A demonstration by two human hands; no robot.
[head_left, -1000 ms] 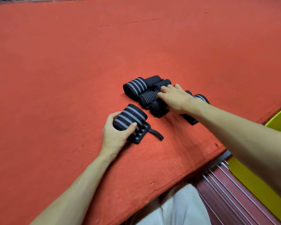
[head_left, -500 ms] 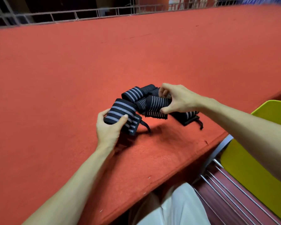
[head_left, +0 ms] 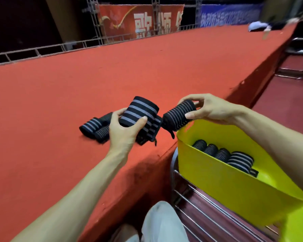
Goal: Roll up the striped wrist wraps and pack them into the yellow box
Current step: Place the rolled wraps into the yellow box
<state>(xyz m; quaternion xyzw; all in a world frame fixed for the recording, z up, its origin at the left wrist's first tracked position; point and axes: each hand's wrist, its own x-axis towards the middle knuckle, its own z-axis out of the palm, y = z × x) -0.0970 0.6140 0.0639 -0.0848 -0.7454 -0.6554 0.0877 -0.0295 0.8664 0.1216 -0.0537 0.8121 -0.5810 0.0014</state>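
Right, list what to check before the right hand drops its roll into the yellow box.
1. Grip: ok. The right hand pinches the thin-striped roll between fingers and thumb.
2. Roll over the opening: not ok. It hangs at the corner rim of the yellow box, partly over the table.
3. Strap tail: not ok. It dangles beside the rim and might snag.
4. Room inside: ok. The packed rolls line one wall; bare floor shows beside them.
5. Left hand: ok. It grips the wide-striped roll, clear of the box.
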